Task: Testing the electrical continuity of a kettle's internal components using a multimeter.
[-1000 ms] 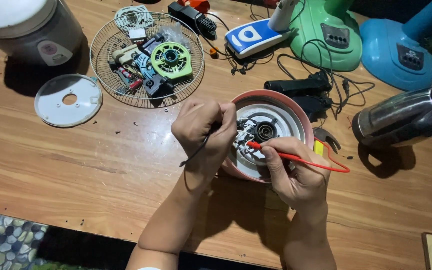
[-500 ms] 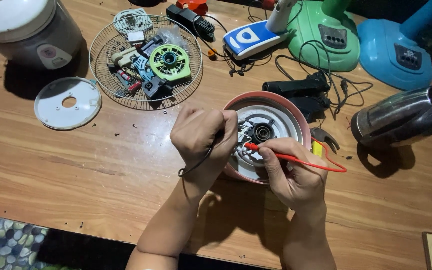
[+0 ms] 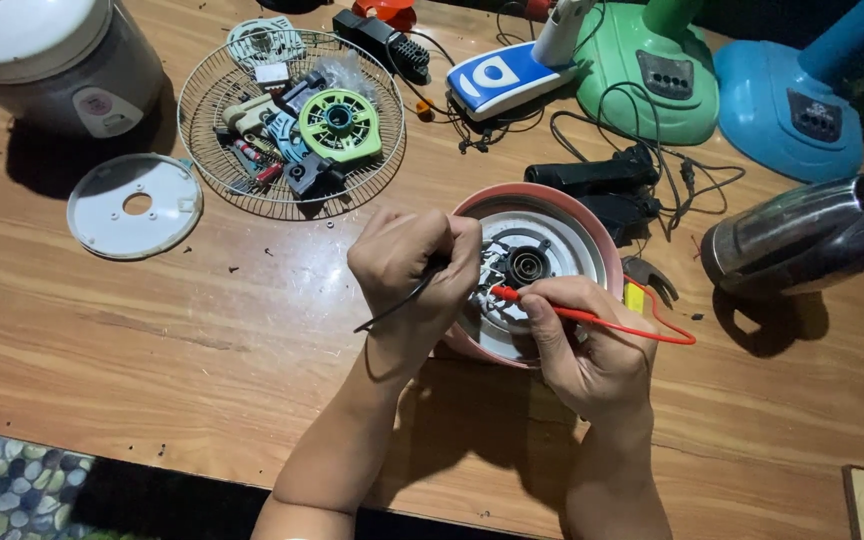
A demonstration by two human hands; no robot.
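White plastic comes first at my far left: a rice cooker at the corner of the wooden table, with a round white cover plate lying flat beside it. Next, a wire fan guard serves as a tray for loose parts, a green hub among them. Toward the middle, my left hand curls its fingers tight around a black probe, lead trailing down to the left, its tip aimed into the underside of the pink-rimmed appliance base lying just in front of me. My right hand pinches a red probe between thumb and forefinger, tip near the central fitting, red lead looping off to the right. To do this well, I judge each tip should rest on one bare contact only, pressed steadily, wrists braced on the table so neither point skates across to a neighbour; whether either tip is touching metal I cannot tell. Behind sit a green fan base and a blue one, and at far right a steel kettle lies tipped on its side.
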